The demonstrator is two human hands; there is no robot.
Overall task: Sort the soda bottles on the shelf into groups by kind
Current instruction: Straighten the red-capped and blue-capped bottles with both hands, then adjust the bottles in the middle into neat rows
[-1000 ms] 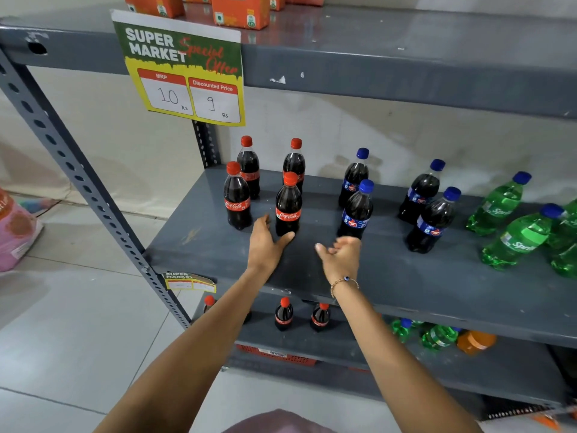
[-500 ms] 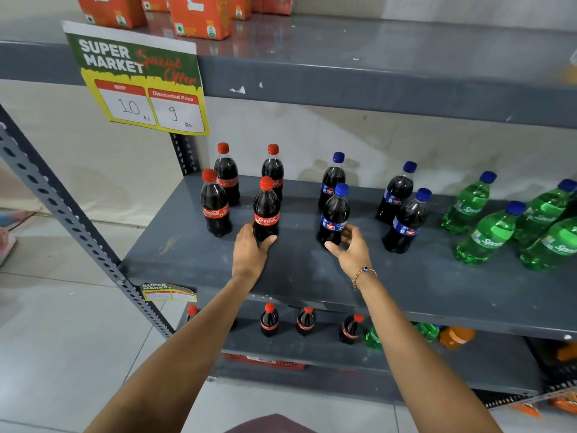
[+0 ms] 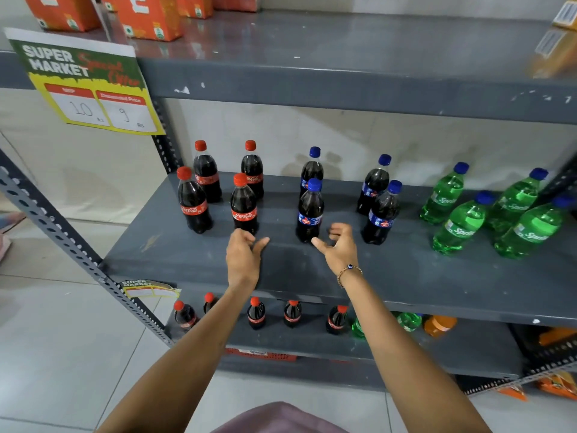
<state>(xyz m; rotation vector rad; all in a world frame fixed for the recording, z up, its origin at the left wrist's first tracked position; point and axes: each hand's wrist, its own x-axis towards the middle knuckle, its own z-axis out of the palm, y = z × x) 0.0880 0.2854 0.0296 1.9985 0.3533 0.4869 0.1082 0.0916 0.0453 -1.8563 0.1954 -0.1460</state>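
Observation:
On the grey middle shelf [image 3: 406, 276] stand three groups of bottles. Several red-capped cola bottles [image 3: 244, 207] are at the left, several blue-capped dark cola bottles [image 3: 309, 214] in the middle, and several green Sprite bottles [image 3: 459, 225] at the right. My left hand [image 3: 243, 257] hovers open just in front of the nearest red-capped bottle, not gripping it. My right hand [image 3: 338, 248], with a bracelet on the wrist, is open beside the base of the nearest blue-capped bottle, fingers spread, holding nothing.
A yellow and green price sign [image 3: 84, 82] hangs from the upper shelf, which carries orange cartons [image 3: 150, 17]. The lower shelf holds more red-capped bottles [image 3: 256, 314], green bottles and an orange one [image 3: 438, 325]. A perforated steel upright [image 3: 62, 235] slants at the left.
Both hands have come off the front red-capped and blue-capped bottles and drawn back slightly. The view has shifted right and closer, showing more Sprite bottles.

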